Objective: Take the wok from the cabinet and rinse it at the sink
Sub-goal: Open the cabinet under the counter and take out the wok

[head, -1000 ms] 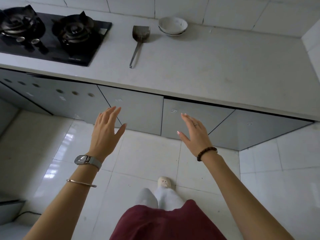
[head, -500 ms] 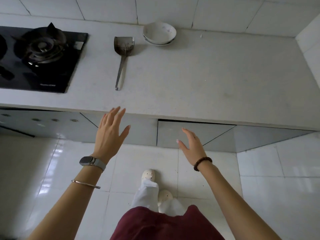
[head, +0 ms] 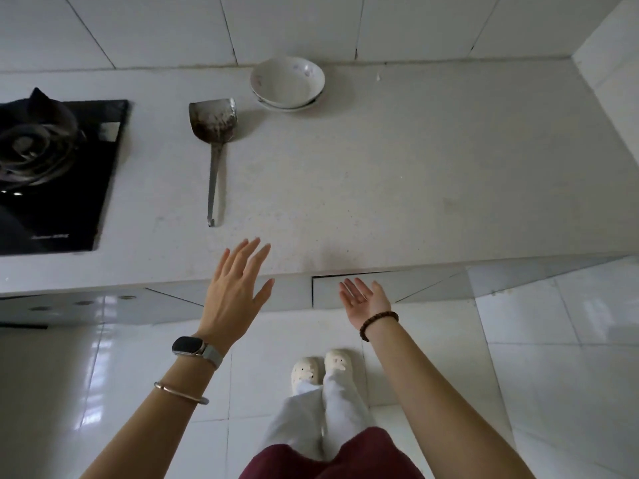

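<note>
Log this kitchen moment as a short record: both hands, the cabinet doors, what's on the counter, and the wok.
left hand: open, empty, over the white counter edge
right hand: open, palm up, empty, before a grey cabinet door
cabinet doors: none swung open
on counter: worn metal spatula, stacked white bowls, black gas hob
wok: not in view

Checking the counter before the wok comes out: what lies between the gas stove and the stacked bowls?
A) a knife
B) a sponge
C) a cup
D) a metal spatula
D: a metal spatula lies on the counter between stove and bowls.
</note>
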`<state>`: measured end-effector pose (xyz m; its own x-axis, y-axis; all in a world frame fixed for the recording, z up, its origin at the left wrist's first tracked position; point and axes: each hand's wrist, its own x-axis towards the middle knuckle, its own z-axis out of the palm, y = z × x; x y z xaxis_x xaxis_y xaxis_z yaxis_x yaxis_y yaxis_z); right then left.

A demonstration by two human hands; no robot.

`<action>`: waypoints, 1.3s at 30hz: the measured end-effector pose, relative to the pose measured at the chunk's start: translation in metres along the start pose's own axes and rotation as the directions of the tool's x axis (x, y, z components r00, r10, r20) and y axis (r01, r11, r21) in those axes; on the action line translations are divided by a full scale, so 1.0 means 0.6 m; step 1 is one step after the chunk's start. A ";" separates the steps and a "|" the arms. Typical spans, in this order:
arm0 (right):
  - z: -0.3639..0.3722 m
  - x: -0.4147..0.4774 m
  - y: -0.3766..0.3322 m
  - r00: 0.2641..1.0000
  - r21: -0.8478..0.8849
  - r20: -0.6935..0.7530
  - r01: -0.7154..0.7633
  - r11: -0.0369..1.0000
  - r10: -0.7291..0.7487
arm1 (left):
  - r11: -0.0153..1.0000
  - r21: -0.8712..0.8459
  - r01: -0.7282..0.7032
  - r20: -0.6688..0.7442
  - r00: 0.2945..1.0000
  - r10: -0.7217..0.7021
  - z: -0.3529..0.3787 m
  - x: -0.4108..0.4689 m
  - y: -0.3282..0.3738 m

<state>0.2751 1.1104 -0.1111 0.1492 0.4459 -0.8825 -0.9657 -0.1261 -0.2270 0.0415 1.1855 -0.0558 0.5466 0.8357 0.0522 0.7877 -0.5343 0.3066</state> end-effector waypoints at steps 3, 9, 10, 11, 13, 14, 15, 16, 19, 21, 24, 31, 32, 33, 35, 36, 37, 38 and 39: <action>0.008 0.014 0.003 0.999 0.047 -0.025 -0.023 0.999 0.024 | 1.000 0.011 0.003 0.023 1.000 -0.003 0.009 0.003 0.000; 0.022 0.022 0.001 0.999 0.078 -0.026 -0.017 0.997 0.019 | 1.000 0.005 0.023 0.027 0.999 -0.023 0.016 0.004 0.005; 0.022 0.021 0.001 0.999 0.073 -0.027 -0.017 0.997 0.019 | 1.000 0.004 0.021 0.029 0.999 -0.021 0.017 0.004 0.006; 0.023 0.020 0.001 0.999 0.067 -0.031 -0.016 0.998 0.018 | 1.000 0.003 0.017 0.030 0.999 -0.018 0.018 0.003 0.008; 0.021 0.019 0.001 0.999 0.058 -0.043 -0.015 0.998 0.018 | 1.000 0.001 0.006 0.032 0.999 -0.006 0.021 0.002 0.012; 0.020 0.019 0.001 0.998 0.053 -0.055 -0.015 0.999 0.018 | 1.000 0.000 -0.001 0.033 0.999 0.001 0.022 0.001 0.015; 0.018 0.017 0.002 0.998 0.039 -0.062 -0.013 0.999 0.015 | 1.000 0.000 -0.009 0.037 0.999 0.009 0.024 0.000 0.016; 0.018 0.014 0.004 0.998 0.019 -0.067 -0.009 1.000 0.011 | 1.000 0.000 -0.016 0.041 0.999 0.016 0.025 -0.002 0.018; 0.012 0.003 0.014 0.996 -0.012 -0.089 0.001 1.000 -0.002 | 0.999 -0.005 -0.038 0.056 0.998 0.039 0.032 -0.006 0.023; 0.000 -0.007 0.019 0.996 -0.032 -0.091 -0.003 0.999 0.000 | 0.999 -0.015 -0.041 0.070 0.997 0.042 0.038 -0.013 0.031; -0.030 -0.024 0.016 0.995 -0.074 -0.094 -0.019 0.997 0.012 | 0.998 -0.024 -0.057 0.099 0.993 0.059 0.052 -0.031 0.044; -0.114 -0.076 0.005 0.994 -0.120 -0.091 -0.064 0.991 0.053 | 0.997 -0.007 -0.072 0.099 0.993 0.072 0.077 -0.092 0.093; -0.128 -0.081 0.003 0.993 -0.126 -0.098 -0.075 0.989 0.063 | 0.998 -0.007 -0.065 0.097 0.993 0.066 0.079 -0.101 0.102; -0.143 -0.085 -0.001 0.992 -0.139 -0.104 -0.082 0.987 0.067 | 0.998 -0.007 -0.059 0.095 0.994 0.059 0.083 -0.111 0.114; -0.181 -0.091 -0.007 0.992 -0.154 -0.104 -0.087 0.984 0.072 | 0.999 0.001 -0.042 0.097 0.994 0.041 0.094 -0.131 0.141; -0.202 -0.093 -0.011 0.992 -0.159 -0.099 -0.096 0.983 0.081 | 1.000 0.007 -0.028 0.103 0.994 0.027 0.101 -0.144 0.158; -0.221 -0.097 -0.016 0.991 -0.171 -0.092 -0.107 0.979 0.092 | 1.000 0.012 -0.015 0.107 0.994 0.013 0.107 -0.158 0.175; -0.241 -0.101 -0.022 0.991 -0.186 -0.089 -0.116 0.976 0.101 | 1.000 0.017 -0.004 0.110 0.994 0.002 0.113 -0.172 0.194; -0.260 -0.107 -0.031 0.990 -0.197 -0.089 -0.124 0.972 0.108 | 1.000 0.022 0.002 0.112 0.994 -0.005 0.119 -0.187 0.213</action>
<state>0.3163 0.9457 -0.1145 0.0621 0.3495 -0.9349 -0.9157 -0.3527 -0.1926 0.1013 1.0145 -0.0903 0.5711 0.8190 -0.0559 0.7951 -0.5349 0.2856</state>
